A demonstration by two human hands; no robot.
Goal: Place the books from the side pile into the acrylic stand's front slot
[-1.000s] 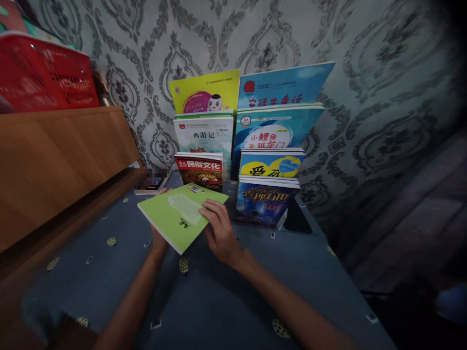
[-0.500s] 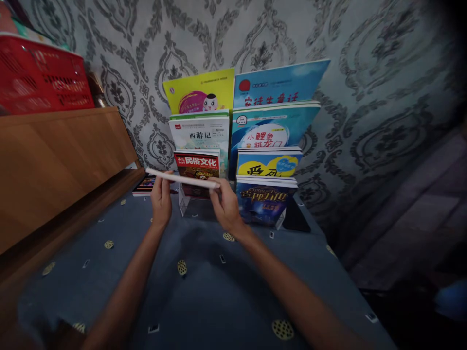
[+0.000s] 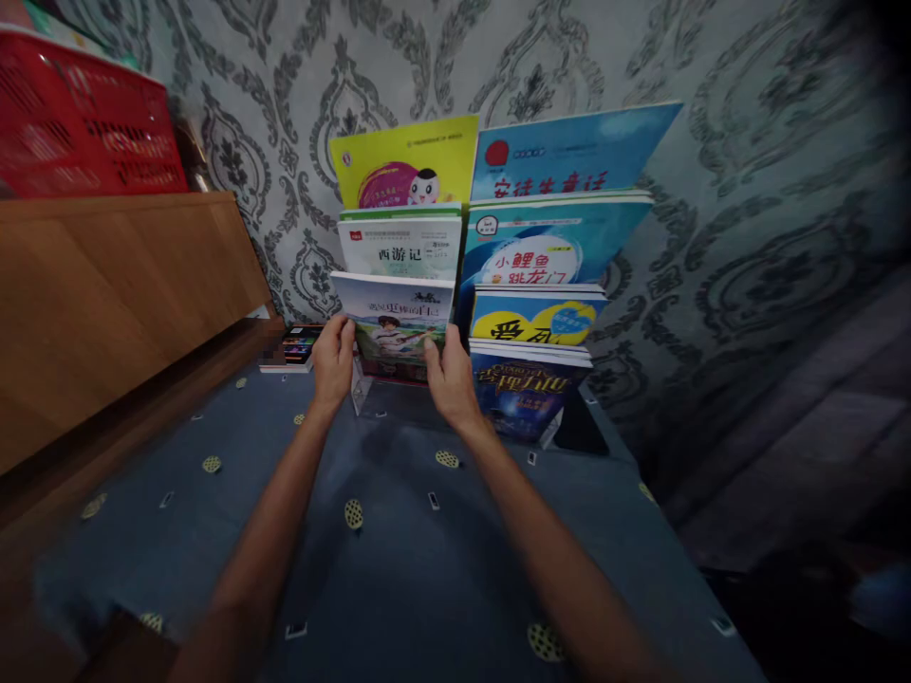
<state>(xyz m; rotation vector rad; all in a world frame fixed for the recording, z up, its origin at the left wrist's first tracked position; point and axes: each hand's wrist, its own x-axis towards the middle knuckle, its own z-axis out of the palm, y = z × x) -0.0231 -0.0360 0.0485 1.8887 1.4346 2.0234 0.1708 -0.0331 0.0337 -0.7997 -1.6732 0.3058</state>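
Note:
My left hand (image 3: 333, 365) grips the left edge of a thin book (image 3: 399, 318) with a pale top and a picture of figures on green. On its right edge, my right hand (image 3: 450, 375) has the thumb across the cover. The book stands nearly upright at the front of the left column of a clear stand (image 3: 391, 403), in front of a white book (image 3: 399, 251) and a yellow book (image 3: 445, 147). A dark red book's lower part (image 3: 402, 370) shows beneath it. Whether the held book rests on the stand, I cannot tell.
In the stand's right column are a dark blue book (image 3: 523, 394), a yellow-and-blue book (image 3: 527, 318) and larger blue books (image 3: 584, 152). More books (image 3: 293, 346) lie flat at left, near a wooden cabinet (image 3: 128, 304) bearing a red basket (image 3: 85, 123). Patterned wallpaper (image 3: 399, 57) rises behind.
The held book has turned from nearly edge-on to upright, cover facing me, and now hides most of the dark red book. Both hands have moved to its sides. The view has shifted slightly.

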